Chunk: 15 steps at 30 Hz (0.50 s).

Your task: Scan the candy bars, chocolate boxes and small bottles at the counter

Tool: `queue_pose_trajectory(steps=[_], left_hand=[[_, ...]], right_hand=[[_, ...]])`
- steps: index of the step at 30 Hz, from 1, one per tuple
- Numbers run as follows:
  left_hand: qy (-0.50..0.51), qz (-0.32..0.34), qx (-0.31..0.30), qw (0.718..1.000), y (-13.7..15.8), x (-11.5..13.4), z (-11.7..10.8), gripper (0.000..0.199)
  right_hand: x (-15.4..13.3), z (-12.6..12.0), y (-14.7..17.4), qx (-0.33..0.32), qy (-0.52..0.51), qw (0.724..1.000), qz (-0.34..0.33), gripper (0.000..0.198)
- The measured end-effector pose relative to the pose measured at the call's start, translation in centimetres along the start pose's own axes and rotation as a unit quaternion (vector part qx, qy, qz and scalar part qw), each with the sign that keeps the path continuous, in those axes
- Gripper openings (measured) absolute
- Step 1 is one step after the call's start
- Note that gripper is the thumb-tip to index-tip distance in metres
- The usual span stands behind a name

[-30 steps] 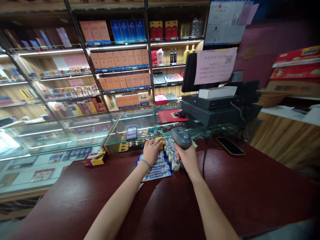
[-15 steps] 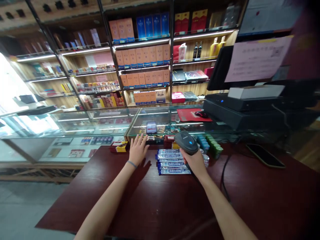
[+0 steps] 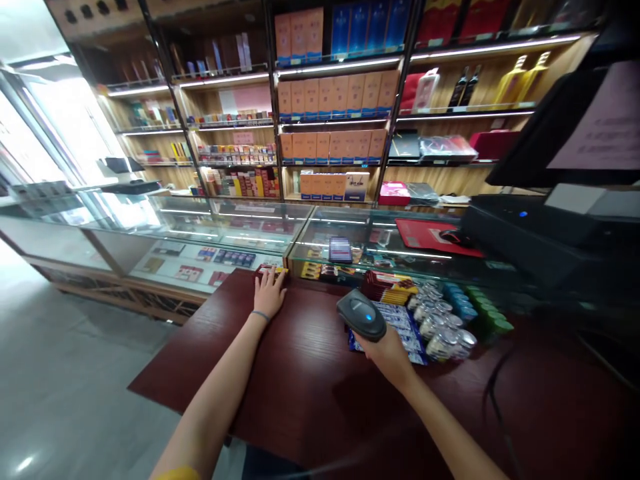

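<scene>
My right hand (image 3: 387, 357) is wrapped round the handle of a dark grey barcode scanner (image 3: 361, 315), whose blue light is on. Its head points left, over the edge of a row of blue and white packets (image 3: 400, 320). My left hand (image 3: 269, 295) lies palm down with fingers apart at the table's far left corner. Its fingertips reach over a small stack of red and yellow packs (image 3: 281, 271), which they partly hide; whether they press on it I cannot tell. Beside the packets stand silver-topped cans (image 3: 440, 327) and a stack of brown and yellow packs (image 3: 387, 287).
Blue cans (image 3: 460, 303) and green cans (image 3: 487, 312) stand in rows to the right. Behind the dark red table (image 3: 300, 373) runs a glass display counter (image 3: 235, 223) with a red mat (image 3: 430, 237) on it. A black cable (image 3: 493, 387) curves across the table's right side.
The view has swung left. My left hand has moved forward and left to the small red and yellow stack. The scanner, still in my right hand, has shifted left across the packets.
</scene>
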State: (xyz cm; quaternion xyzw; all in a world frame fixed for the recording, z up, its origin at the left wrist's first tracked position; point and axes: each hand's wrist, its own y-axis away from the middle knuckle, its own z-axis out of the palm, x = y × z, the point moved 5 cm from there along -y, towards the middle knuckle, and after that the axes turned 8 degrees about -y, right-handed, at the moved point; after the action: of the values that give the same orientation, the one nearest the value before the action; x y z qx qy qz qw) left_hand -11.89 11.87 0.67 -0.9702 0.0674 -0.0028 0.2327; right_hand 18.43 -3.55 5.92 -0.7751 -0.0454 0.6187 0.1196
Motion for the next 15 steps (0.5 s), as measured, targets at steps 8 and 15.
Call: queue_pose_trajectory(steps=[8,15], left_hand=[[0.020,-0.014,0.011,1.000,0.2,0.1,-0.4,0.050],[0.028,0.004,0.028,0.999,0.3,0.7,-1.7,0.040]], right_hand=[[0.4,0.2,0.4,-0.021,0.021,0.999,-0.026,0.016],[0.7,-0.7,0.4,0.007,0.022,0.999,-0.027,0.013]])
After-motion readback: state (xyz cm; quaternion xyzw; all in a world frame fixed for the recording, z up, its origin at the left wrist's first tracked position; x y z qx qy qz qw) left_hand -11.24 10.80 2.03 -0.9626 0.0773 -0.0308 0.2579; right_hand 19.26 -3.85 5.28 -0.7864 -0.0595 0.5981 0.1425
